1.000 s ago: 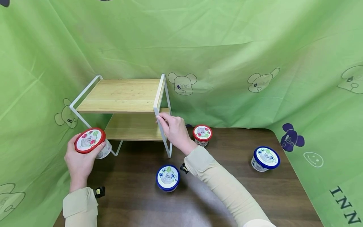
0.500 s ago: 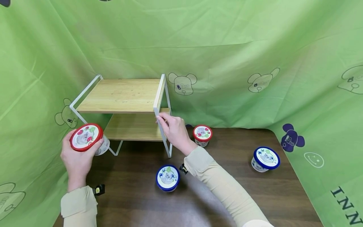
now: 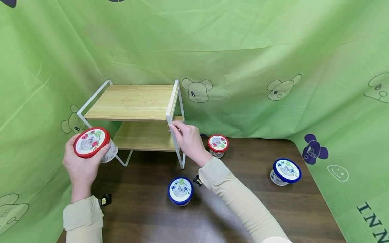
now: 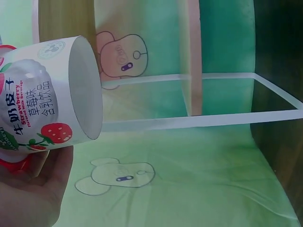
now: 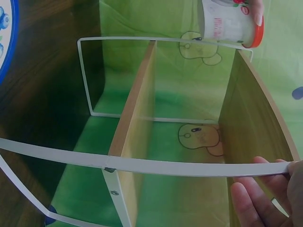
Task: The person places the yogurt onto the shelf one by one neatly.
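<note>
The shelf (image 3: 130, 101) leaves frontal room between boards (image 3: 146, 136), side frames (image 3: 172, 100) obstructing.

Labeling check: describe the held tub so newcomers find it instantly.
Find the two-tier wooden shelf. At its front left, the left hand holds the tub. Its lid is red; unlike the red-lidded tub on the table, it's held aloft.

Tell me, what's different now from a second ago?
The left hand, holding a red-lidded tub, has moved up in the head view and slightly left. Nothing was newly gripped or released. The right hand still holds the shelf's right frame; the other red-lidded tub, middle blue-lidded tub and right blue-lidded tub stayed put.
</note>
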Demonstrator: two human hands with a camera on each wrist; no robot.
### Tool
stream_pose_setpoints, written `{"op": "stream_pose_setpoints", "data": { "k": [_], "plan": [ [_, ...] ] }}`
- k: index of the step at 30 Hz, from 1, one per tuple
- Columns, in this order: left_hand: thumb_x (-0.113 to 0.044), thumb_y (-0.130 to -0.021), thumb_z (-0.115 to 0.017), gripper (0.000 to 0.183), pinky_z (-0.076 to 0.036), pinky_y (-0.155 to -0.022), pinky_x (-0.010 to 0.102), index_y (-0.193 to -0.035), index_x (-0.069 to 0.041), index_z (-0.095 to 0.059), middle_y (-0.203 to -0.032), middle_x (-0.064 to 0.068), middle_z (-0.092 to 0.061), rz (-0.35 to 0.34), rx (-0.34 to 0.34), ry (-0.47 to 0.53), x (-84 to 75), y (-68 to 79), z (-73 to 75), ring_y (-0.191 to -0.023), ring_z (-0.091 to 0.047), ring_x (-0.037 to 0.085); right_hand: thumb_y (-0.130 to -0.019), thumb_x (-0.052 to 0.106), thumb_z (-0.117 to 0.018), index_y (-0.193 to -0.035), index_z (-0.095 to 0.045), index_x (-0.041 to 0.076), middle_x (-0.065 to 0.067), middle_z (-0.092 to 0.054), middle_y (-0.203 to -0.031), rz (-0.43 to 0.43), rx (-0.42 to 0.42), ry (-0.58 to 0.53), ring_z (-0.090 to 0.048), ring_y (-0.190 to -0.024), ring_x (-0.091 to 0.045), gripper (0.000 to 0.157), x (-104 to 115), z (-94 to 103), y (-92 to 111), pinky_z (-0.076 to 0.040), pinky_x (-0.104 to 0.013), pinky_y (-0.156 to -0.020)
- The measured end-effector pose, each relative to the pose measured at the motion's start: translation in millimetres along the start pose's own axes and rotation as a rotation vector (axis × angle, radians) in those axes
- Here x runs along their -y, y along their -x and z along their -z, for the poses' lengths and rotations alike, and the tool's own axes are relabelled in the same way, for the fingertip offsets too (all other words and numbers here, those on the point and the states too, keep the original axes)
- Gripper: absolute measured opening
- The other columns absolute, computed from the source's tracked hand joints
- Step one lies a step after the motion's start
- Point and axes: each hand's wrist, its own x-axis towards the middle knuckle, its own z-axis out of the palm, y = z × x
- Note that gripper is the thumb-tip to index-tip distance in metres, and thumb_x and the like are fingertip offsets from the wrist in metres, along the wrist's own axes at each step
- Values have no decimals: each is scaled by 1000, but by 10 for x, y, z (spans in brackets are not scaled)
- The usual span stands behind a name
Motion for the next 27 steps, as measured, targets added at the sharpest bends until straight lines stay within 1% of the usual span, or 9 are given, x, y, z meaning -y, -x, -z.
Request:
{"op": "stream_pose_setpoints", "data": {
  "k": [3, 9, 15, 18, 22, 27],
  "plan": [
    [-29, -75, -91, 82, -44, -91, 21, -146, -22, -49, -137, 0, -57, -6, 2, -4, -40, -19, 4, -117, -48, 12, -106, 18, -59, -99, -72, 11, 2, -74, -87, 3, -6, -1, -59, -63, -6, 17, -3, -5, -2, -47, -25, -52],
    [-27, -73, -93, 83, -43, -93, 20, -144, -20, -51, -136, 1, -58, -48, -10, 18, -121, -56, 12, -115, -50, 12, -106, 19, -59, -100, -72, 11, 2, -74, -87, 4, -5, 0, -60, -63, -7, 17, -8, -17, -3, -47, -25, -53],
    [-28, -76, -91, 82, -45, -94, 21, -145, -22, -48, -137, -1, -56, -44, -1, 30, -199, -79, 19, -117, -49, 12, -106, 19, -59, -100, -72, 11, 2, -75, -89, -9, 1, -1, -61, -64, -6, 16, -5, -4, 6, -48, -25, -53],
    [-26, -75, -92, 82, -46, -95, 22, -145, -21, -49, -137, -1, -57, -55, -10, 47, -228, -100, 18, -118, -49, 12, -106, 19, -59, -101, -72, 11, 2, -75, -89, -11, 3, -2, -61, -64, -6, 16, -3, -1, 9, -48, -25, -53],
    [-23, -73, -93, 82, -46, -95, 21, -143, -19, -50, -135, -2, -58, -78, -39, 71, -258, -140, 15, -117, -50, 13, -106, 19, -59, -101, -72, 11, 2, -74, -88, -10, 2, 0, -59, -62, -6, 17, -2, -3, 3, -47, -25, -53],
    [-23, -72, -93, 82, -45, -94, 21, -142, -19, -52, -134, -2, -58, -94, -64, 85, -306, -176, 7, -117, -50, 12, -106, 18, -59, -102, -72, 10, 1, -75, -88, -15, 2, 3, -60, -63, -8, 16, 3, -1, -5, -47, -26, -54]
  ]
}}
